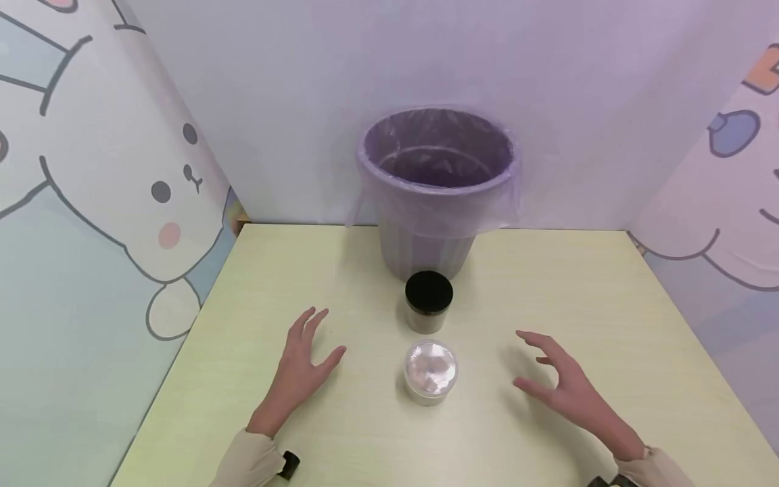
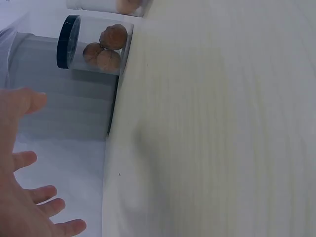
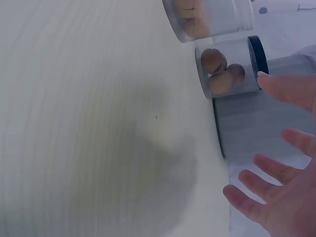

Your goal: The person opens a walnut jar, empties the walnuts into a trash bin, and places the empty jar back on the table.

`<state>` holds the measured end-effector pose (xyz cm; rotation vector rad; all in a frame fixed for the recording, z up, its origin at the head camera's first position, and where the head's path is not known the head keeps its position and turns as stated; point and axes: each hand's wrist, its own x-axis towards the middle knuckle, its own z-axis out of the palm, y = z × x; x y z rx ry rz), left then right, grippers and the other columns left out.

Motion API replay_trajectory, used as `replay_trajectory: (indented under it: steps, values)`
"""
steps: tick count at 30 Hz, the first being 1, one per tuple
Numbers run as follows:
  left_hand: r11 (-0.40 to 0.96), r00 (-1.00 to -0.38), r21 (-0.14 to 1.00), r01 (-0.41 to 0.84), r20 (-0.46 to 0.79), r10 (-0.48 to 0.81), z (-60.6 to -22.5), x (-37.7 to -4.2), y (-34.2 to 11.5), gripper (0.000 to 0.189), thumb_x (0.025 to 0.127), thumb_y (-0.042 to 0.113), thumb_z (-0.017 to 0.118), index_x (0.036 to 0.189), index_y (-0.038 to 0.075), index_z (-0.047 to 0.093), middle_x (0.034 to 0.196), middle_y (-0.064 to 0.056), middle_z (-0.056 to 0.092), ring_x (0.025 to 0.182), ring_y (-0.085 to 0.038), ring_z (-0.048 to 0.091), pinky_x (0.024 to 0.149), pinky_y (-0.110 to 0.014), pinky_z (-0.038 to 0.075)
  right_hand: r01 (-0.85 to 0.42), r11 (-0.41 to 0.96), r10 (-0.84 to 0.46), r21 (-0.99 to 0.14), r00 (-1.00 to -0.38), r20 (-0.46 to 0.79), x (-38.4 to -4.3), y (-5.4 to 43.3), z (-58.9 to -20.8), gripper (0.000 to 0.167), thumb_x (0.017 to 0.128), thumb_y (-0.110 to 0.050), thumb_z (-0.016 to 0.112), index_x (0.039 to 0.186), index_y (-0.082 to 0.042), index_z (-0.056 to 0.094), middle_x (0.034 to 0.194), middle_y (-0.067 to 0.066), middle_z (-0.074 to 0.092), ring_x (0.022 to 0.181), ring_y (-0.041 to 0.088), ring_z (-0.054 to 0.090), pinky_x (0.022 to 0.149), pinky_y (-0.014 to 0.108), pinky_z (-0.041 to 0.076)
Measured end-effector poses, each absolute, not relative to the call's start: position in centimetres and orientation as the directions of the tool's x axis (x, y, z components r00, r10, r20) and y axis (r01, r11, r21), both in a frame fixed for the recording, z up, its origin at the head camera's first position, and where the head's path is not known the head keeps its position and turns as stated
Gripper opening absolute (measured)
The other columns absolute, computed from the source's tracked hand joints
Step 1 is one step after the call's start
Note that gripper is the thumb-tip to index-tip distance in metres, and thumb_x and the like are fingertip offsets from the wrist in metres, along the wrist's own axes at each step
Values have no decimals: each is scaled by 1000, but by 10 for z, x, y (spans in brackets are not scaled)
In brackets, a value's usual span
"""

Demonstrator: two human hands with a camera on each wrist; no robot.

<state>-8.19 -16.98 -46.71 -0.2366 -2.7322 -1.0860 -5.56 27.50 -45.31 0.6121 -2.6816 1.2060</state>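
Note:
Two clear jars stand upright on the table between my hands. The farther jar (image 1: 428, 304) has a black lid, and several round brown walnuts (image 2: 109, 49) lie inside it. Nearer to me is a jar with a clear lid (image 1: 431, 370); the right wrist view shows brown pieces in this jar (image 3: 210, 19) too. My left hand (image 1: 299, 368) hovers over the table to the left of the jars, fingers spread and holding nothing. On the other side, my right hand (image 1: 566, 389) is held out with relaxed fingers, apart from both jars.
Right behind the black-lidded jar stands a waste bin (image 1: 426, 253) lined with a thin translucent bag (image 1: 444, 210). The pale wooden table (image 1: 341, 433) meets a plain wall at the back. Cartoon-printed panels (image 1: 103, 223) flank it on both sides.

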Motion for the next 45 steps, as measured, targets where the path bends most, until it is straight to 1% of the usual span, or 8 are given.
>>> replay_trajectory:
  steps: [5, 9, 14, 18, 23, 29, 35, 45]
  values:
    - [588, -978, 783, 203, 192, 82, -466, -85, -168, 68, 86, 39, 68, 143, 20, 36, 147, -6, 32, 135, -26, 30, 101, -54, 34, -389, 545, -345, -742, -911, 225, -54, 269, -451, 76, 76, -11, 80, 141, -15, 41, 137, 0, 45, 123, 16, 43, 89, 25, 45]
    - [489, -982, 851, 191, 173, 82, -465, -87, -166, 66, 86, 34, 70, 142, 20, 38, 142, -3, 39, 131, -21, 36, 99, -48, 39, -388, 509, -370, -769, -904, 211, -55, 263, -450, 76, 76, -11, 80, 141, -15, 40, 138, -3, 45, 123, 19, 44, 89, 28, 46]
    - [406, -980, 892, 199, 172, 101, -452, -85, -158, 64, 86, 22, 71, 141, 12, 40, 140, -10, 43, 129, -28, 41, 97, -50, 41, -394, 466, -389, -792, -895, 217, -57, 255, -450, 77, 75, -11, 81, 140, -14, 41, 137, -1, 46, 123, 21, 45, 88, 31, 48]
    - [360, -978, 911, 204, 172, 120, -431, -80, -149, 62, 86, 12, 71, 139, 2, 41, 138, -13, 44, 127, -36, 41, 96, -53, 40, -409, 437, -405, -801, -885, 231, -57, 244, -443, 76, 73, -7, 81, 138, -13, 43, 135, 1, 47, 122, 19, 46, 87, 32, 48]
    - [321, -975, 923, 213, 180, 131, -428, -80, -145, 59, 85, 10, 71, 137, 3, 43, 137, -12, 46, 126, -37, 42, 95, -53, 41, -438, 402, -425, -804, -867, 260, -53, 225, -424, 72, 72, -2, 81, 135, -8, 45, 131, 7, 50, 119, 20, 48, 85, 35, 49]
    - [297, -970, 928, 225, 186, 154, -430, -81, -141, 58, 85, 8, 70, 136, 2, 43, 135, -13, 47, 124, -38, 43, 94, -55, 41, -428, 374, -445, -823, -861, 246, -55, 215, -426, 72, 71, -2, 81, 134, -4, 45, 130, 8, 51, 119, 24, 49, 86, 36, 49]
    - [250, -963, 936, 247, 208, 171, -430, -84, -136, 55, 85, 5, 70, 134, 3, 45, 134, -14, 48, 123, -40, 43, 94, -56, 41, -406, 351, -459, -844, -860, 223, -60, 210, -441, 75, 69, -3, 83, 134, -2, 44, 132, 9, 49, 118, 33, 47, 86, 40, 49]
    - [238, -958, 941, 240, 189, 216, -431, -85, -129, 56, 86, 9, 69, 136, 5, 44, 137, -12, 45, 126, -39, 42, 95, -54, 41, -435, 328, -509, -839, -829, 231, -72, 206, -475, 82, 71, -15, 85, 139, -7, 41, 135, 13, 48, 122, 24, 47, 88, 37, 48]
